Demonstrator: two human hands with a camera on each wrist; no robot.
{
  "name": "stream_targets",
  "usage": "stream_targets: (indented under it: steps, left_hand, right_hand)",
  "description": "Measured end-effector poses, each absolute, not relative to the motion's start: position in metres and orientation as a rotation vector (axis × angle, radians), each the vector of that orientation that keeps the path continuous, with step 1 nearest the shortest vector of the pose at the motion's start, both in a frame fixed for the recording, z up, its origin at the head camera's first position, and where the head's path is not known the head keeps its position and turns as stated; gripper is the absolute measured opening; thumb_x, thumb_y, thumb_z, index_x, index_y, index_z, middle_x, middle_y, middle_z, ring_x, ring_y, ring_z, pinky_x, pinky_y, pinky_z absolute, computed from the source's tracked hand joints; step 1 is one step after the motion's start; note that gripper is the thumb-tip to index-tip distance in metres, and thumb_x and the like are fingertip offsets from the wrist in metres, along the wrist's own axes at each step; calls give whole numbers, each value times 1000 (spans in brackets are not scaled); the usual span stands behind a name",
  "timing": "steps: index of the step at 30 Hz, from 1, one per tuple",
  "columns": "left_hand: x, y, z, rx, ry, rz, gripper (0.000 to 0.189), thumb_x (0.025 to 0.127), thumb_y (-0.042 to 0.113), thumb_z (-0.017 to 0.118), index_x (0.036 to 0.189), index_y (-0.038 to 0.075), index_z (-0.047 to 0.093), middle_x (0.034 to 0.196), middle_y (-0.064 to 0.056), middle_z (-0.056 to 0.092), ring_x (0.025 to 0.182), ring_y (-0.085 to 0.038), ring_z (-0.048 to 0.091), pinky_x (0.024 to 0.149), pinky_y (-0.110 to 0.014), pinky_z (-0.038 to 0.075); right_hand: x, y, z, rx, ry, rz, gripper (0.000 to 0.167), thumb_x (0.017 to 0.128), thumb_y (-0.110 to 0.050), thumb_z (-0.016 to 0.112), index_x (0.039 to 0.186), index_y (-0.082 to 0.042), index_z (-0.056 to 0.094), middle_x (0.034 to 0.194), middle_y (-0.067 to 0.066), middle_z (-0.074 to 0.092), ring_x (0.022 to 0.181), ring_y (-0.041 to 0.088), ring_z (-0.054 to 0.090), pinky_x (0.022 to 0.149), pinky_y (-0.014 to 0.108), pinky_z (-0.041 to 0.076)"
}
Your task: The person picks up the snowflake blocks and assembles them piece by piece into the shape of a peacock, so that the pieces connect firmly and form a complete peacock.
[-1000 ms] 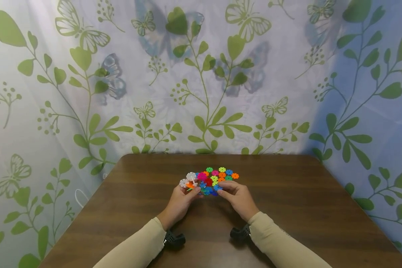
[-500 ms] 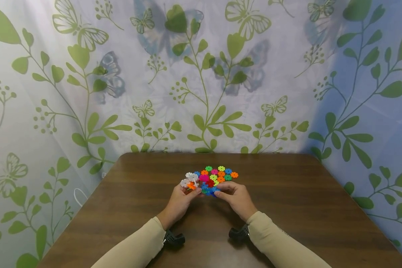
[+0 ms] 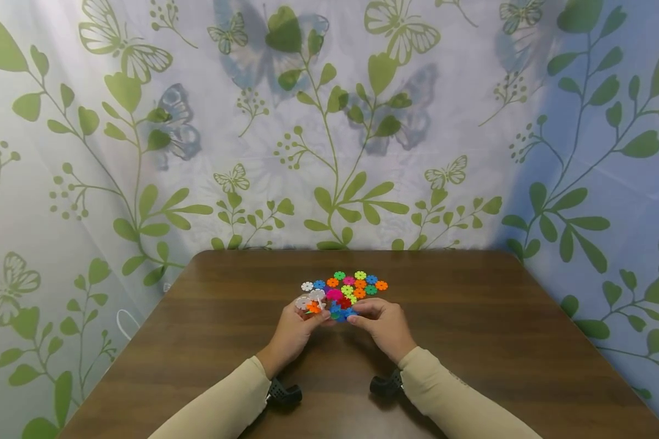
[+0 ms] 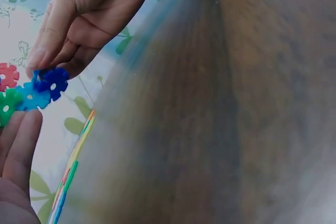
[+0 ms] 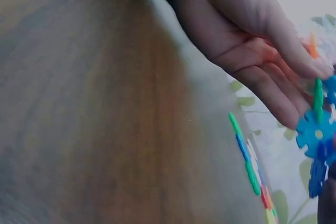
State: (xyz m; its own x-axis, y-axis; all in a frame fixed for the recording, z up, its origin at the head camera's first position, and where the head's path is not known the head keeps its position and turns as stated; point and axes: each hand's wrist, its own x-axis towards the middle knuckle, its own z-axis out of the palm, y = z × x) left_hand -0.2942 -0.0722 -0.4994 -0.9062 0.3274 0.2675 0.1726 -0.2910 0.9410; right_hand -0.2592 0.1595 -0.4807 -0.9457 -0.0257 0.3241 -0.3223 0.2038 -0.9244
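Slotted flower-shaped plastic discs are joined into a cluster held low over the table, between both hands in the head view. My left hand grips its left side, by white discs and an orange disc. In the right wrist view the left thumb lies close to a green disc, edge-on above a light blue disc. My right hand pinches the blue right end. The left wrist view shows its thumb and fingers at a dark blue disc, joined to a light blue disc.
Several loose discs in green, yellow, orange, pink and blue lie flat beyond the cluster. A loose white disc lies at their left. The brown wooden table ends at a leaf-and-butterfly curtain. Black wrist cameras hang under both wrists.
My right hand has shifted slightly left and down with the blue end. The white part of the cluster has turned and lowered, exposing the loose white disc behind. The head view has drifted a little.
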Motion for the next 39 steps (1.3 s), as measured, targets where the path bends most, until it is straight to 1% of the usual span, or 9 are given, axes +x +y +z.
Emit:
stream_targets:
  steps: [6, 9, 15, 19, 23, 28, 32, 37, 39]
  left_hand:
    - [-293, -72, -493, 592, 1810, 2363, 48, 97, 2, 76, 139, -8, 55, 128, -22, 69, 111, -37, 71, 94, -50, 55]
    - [-293, -72, -492, 577, 1820, 2358, 49, 97, 4, 76, 139, -7, 55, 128, -22, 69, 111, -37, 71, 94, -49, 55]
    - [-296, -72, -494, 517, 1799, 2416, 43, 99, 6, 75, 135, -6, 57, 122, -22, 70, 100, -42, 73, 93, -50, 56]
    - [-297, -72, -493, 447, 1698, 2510, 40, 99, 7, 75, 135, -4, 58, 120, -24, 69, 96, -37, 74, 94, -54, 55]
    - [-297, -72, -491, 429, 1641, 2527, 44, 100, 10, 75, 137, -4, 58, 122, -25, 68, 96, -33, 73, 96, -58, 53]
    - [-297, -72, -489, 419, 1617, 2520, 44, 101, 10, 74, 137, -5, 56, 122, -23, 68, 97, -31, 72, 97, -57, 53]
    - [-296, -73, -489, 411, 1584, 2528, 42, 102, 9, 72, 136, -6, 54, 118, -21, 69, 97, -31, 72, 95, -53, 55]
    - [-293, -75, -490, 354, 1530, 2543, 42, 102, 11, 73, 134, -7, 53, 114, -19, 70, 94, -30, 72, 97, -53, 55]
    - [-292, -76, -491, 343, 1518, 2545, 41, 101, 10, 74, 132, -6, 53, 113, -19, 71, 94, -30, 72, 100, -57, 51]
  right_hand:
    - [-260, 155, -482, 370, -2219, 1678, 18, 85, -11, 91, 101, -7, 84, 108, 3, 76, 94, 24, 73, 82, 32, 60]
    - [-262, 157, -483, 406, -2205, 1655, 23, 86, -14, 90, 107, -7, 82, 108, 4, 76, 93, 26, 72, 83, 35, 60]
    - [-268, 168, -487, 347, -2218, 1657, 27, 100, -22, 76, 123, -8, 76, 117, 9, 74, 99, 25, 69, 86, 33, 58]
    - [-273, 180, -489, 319, -2300, 1556, 24, 102, -13, 73, 124, -2, 74, 119, 12, 72, 104, 29, 67, 90, 42, 57]
    - [-276, 188, -493, 466, -2567, 1238, 34, 101, -12, 74, 133, 0, 70, 136, 16, 63, 124, 42, 55, 103, 62, 42]
    - [-277, 190, -497, 689, -2809, 861, 46, 105, -24, 69, 145, -2, 62, 157, 20, 47, 130, 49, 40, 94, 66, 34]
    - [-277, 188, -499, 664, -2780, 851, 37, 103, -21, 72, 135, -3, 70, 151, 17, 55, 129, 46, 45, 93, 64, 36]
    - [-275, 185, -500, 594, -2683, 969, 7, 95, -10, 81, 102, -11, 80, 123, 8, 71, 117, 37, 58, 100, 69, 37]
    - [-274, 185, -501, 627, -2653, 996, 7, 92, -8, 83, 94, -13, 79, 112, 3, 71, 110, 32, 61, 101, 66, 41]
